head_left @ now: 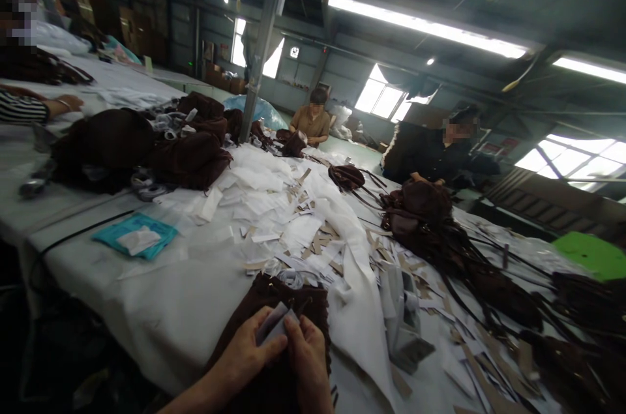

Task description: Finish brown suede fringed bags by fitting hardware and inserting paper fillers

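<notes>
A dark brown piece with a wavy edge lies at the table's near edge, under both hands. My left hand pinches a small white-grey paper-like piece between thumb and fingers. Close beside it, my right hand has its fingertips closed on the same piece. Small metal parts show on the brown piece just beyond the fingertips. A clear plastic roll or wrap sits at its far end.
White sheets and paper scraps cover the table's middle. A teal packet lies left, near brown bags. A grey tape dispenser stands right, before more brown bags. Other people work around the table; a metal post rises behind.
</notes>
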A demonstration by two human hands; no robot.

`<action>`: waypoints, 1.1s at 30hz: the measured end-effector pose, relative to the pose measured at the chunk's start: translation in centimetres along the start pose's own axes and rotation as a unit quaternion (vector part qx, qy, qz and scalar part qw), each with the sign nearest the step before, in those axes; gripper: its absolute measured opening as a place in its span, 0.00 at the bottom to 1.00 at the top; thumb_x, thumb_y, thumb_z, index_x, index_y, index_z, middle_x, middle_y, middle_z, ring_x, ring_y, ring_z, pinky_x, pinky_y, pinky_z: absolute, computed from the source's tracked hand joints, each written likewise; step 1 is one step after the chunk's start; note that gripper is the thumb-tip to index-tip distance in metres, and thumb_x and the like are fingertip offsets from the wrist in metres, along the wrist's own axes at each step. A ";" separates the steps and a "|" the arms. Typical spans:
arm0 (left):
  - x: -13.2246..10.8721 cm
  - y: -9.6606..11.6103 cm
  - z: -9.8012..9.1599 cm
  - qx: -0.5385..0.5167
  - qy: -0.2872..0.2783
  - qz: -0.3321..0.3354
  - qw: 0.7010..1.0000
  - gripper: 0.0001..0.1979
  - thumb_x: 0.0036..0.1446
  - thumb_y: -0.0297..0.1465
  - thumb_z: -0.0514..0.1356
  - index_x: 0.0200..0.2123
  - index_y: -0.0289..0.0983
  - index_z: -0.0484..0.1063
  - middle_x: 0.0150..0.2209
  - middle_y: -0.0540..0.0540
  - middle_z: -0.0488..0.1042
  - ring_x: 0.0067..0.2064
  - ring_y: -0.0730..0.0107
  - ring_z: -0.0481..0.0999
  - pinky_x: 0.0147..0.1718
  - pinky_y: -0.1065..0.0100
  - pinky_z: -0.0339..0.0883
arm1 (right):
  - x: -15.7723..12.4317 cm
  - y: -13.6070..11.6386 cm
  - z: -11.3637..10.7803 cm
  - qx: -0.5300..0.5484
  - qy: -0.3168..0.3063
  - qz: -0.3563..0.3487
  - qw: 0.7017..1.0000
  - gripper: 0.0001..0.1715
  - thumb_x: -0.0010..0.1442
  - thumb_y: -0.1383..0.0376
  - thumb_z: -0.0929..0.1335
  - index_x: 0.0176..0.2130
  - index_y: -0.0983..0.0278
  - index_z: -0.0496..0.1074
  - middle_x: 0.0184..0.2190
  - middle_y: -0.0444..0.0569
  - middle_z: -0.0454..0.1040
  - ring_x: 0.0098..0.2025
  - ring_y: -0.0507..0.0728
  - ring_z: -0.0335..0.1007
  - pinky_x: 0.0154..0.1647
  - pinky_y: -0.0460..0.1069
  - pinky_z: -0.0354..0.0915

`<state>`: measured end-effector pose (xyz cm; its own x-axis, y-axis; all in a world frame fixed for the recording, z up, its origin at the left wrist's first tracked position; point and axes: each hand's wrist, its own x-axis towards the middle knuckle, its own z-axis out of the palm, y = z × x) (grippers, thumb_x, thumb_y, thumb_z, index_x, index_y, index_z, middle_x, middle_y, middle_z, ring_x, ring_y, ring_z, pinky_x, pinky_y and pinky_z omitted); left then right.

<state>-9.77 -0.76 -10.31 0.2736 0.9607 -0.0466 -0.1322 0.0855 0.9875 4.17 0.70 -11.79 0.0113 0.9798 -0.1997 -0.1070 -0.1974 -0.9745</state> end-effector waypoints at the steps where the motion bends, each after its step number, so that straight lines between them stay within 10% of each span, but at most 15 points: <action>1: -0.3 -0.3 0.4 -0.022 0.015 -0.008 1.000 0.18 0.54 0.43 0.60 0.41 0.35 0.68 0.31 0.50 0.71 0.29 0.71 0.69 0.29 0.71 0.64 | 0.1 0.2 0.0 -0.014 0.003 -0.005 1.000 0.24 0.46 0.49 0.73 0.30 0.68 0.73 0.23 0.45 0.73 0.24 0.53 0.66 0.27 0.47 0.65; 8: -1.3 -2.1 1.7 0.020 0.183 0.019 0.983 0.16 0.56 0.44 0.59 0.38 0.37 0.68 0.31 0.47 0.74 0.30 0.66 0.73 0.31 0.69 0.68 | 0.0 0.3 0.3 -0.083 0.037 -0.010 0.996 0.21 0.49 0.51 0.71 0.26 0.68 0.71 0.19 0.41 0.67 0.22 0.49 0.58 0.22 0.44 0.58; 19: -1.7 -2.6 1.2 0.152 0.060 0.142 0.976 0.12 0.62 0.35 0.53 0.36 0.43 0.77 0.39 0.43 0.78 0.41 0.61 0.76 0.44 0.68 0.66 | -1.2 0.5 -0.3 -0.023 0.018 0.013 0.999 0.21 0.50 0.50 0.70 0.23 0.63 0.63 0.12 0.34 0.55 0.14 0.45 0.44 0.14 0.43 0.44; 24: -1.8 -1.8 1.2 0.176 0.035 0.138 0.974 0.12 0.61 0.34 0.52 0.33 0.43 0.76 0.36 0.44 0.77 0.39 0.62 0.75 0.43 0.68 0.65 | -1.0 0.8 -0.5 -0.052 0.016 -0.029 0.998 0.24 0.54 0.47 0.67 0.22 0.64 0.65 0.14 0.38 0.61 0.17 0.47 0.53 0.18 0.43 0.53; 33: -1.1 -0.6 0.8 -0.130 0.033 -0.131 0.982 0.25 0.53 0.53 0.56 0.36 0.35 0.65 0.28 0.47 0.74 0.27 0.69 0.73 0.25 0.70 0.65 | -0.9 1.2 0.0 -0.104 0.063 -0.055 0.991 0.23 0.53 0.48 0.68 0.22 0.64 0.63 0.16 0.37 0.57 0.20 0.48 0.50 0.18 0.44 0.50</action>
<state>-9.17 -2.05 -10.71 0.2701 0.9112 -0.3112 -0.3063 0.3877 0.8694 4.03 -0.43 -12.75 0.1372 0.9864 -0.0900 0.1098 -0.1054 -0.9883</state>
